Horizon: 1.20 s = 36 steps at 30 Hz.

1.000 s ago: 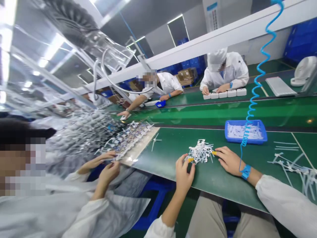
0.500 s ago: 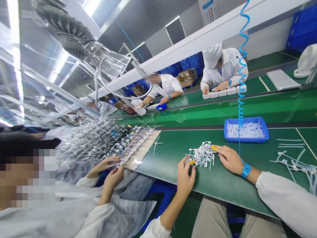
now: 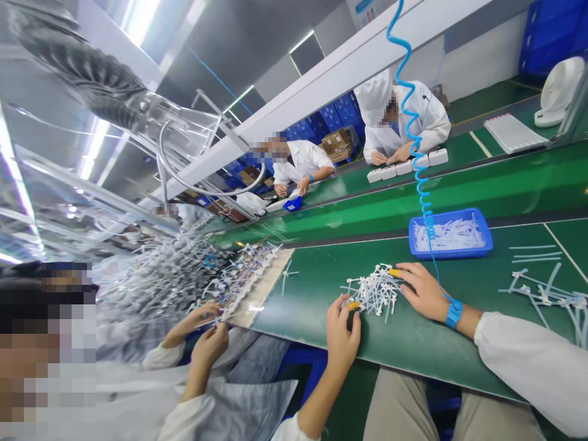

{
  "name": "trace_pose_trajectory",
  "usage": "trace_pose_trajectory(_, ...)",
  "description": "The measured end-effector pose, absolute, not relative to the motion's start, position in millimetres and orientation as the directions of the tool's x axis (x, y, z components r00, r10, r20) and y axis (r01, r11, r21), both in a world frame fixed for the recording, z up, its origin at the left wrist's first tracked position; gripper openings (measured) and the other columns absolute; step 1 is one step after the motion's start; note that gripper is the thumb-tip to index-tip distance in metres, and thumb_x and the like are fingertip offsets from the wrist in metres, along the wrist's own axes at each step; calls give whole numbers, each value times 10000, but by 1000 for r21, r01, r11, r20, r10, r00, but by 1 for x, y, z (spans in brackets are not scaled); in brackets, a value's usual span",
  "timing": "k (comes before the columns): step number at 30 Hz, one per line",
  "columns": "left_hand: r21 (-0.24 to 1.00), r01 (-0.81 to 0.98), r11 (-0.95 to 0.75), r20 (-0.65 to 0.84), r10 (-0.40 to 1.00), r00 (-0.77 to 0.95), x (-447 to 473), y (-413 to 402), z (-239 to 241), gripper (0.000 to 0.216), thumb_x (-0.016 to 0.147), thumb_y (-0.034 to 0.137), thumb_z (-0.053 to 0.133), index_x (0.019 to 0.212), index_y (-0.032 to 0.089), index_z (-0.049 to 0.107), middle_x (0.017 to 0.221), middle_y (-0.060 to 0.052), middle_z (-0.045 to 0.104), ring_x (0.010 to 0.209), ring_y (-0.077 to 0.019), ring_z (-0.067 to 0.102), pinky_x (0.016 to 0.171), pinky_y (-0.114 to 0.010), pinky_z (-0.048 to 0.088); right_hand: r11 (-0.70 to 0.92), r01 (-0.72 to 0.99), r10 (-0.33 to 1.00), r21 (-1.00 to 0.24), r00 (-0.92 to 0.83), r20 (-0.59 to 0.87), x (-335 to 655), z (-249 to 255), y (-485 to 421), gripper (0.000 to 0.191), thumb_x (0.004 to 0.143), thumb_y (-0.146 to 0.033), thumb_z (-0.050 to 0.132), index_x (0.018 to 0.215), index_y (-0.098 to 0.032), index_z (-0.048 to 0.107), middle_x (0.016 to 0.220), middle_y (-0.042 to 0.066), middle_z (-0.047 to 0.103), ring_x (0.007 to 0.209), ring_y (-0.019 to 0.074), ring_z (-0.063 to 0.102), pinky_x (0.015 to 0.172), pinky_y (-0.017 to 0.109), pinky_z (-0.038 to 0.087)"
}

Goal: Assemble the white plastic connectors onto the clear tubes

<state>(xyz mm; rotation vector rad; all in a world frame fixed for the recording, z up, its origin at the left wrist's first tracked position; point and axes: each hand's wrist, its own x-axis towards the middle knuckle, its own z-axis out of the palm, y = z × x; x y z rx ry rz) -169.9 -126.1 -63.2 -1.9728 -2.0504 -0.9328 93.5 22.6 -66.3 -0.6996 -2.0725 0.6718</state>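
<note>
Compared with half a second ago, both hands stay at the pile of white plastic pieces [image 3: 373, 290] and have barely shifted. The left hand [image 3: 342, 334] is still at the pile's near left edge and the right hand [image 3: 420, 291] still lies along its right side, so the pile sits between them on the green table [image 3: 413, 346] as before. The left hand is curled, its yellow-capped fingertip against the nearest pieces; whether it pinches one cannot be told. The right hand lies loosely spread and grips nothing, its yellow-capped forefinger touching the pile's far corner. The blue coiled cord [image 3: 416, 153] now hangs further left across the view, running down to the blue wrist strap [image 3: 454, 313] on the right wrist and crossing in front of the blue tray [image 3: 482, 248], which lies beyond the right hand and holds more white pieces. Loose white tubes [image 3: 544, 294] lie well to the right of that hand. Left of the left hand, a co-worker's hands [image 3: 209, 344] work at a pale board [image 3: 264, 285] covered with similar parts.
</note>
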Motion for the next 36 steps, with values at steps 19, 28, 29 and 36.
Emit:
trace_pose_trajectory(19, 324, 944, -67, 518, 847, -118, -170, -127, -63, 193, 1062, 234, 542, 1148, 233, 715, 1328, -130, 672, 1276, -319, 622, 1100, -542, 530, 683, 329, 659, -652, -662, 357, 92, -66, 18, 593, 1045, -230, 547, 1628, -339, 538, 1637, 33, 586, 1455, 337, 570, 1171, 600, 500)
trace_pose_trajectory(28, 327, 943, -57, 515, 847, -128, -172, -127, -63, 186, 1066, 242, 541, 1133, 230, 714, 1336, -132, 661, 1282, -313, 623, 1107, -535, 524, 694, 227, 657, -684, -587, 472, 92, -64, 20, 746, 1014, -151, 541, 1728, -277, 365, 1744, 75, 434, 1579, 297, 468, 1307, 561, 420)
trace_pose_trajectory(29, 328, 943, -58, 518, 846, -128, -172, -127, -63, 186, 1069, 242, 538, 1132, 228, 713, 1338, -132, 658, 1283, -312, 622, 1108, -535, 523, 691, 223, 659, -688, -584, 474, 91, -63, 20, 751, 1017, -141, 528, 1735, -269, 348, 1757, 76, 410, 1597, 289, 445, 1321, 554, 407)
trace_pose_trajectory(36, 322, 945, -64, 529, 840, -123, -171, -127, -63, 184, 1063, 225, 542, 1134, 231, 712, 1326, -124, 670, 1273, -314, 625, 1094, -536, 521, 668, 240, 682, -705, -576, 450, 90, -65, 18, 792, 1052, -124, 482, 1774, -305, 214, 1803, 42, 309, 1647, 257, 359, 1364, 528, 351)
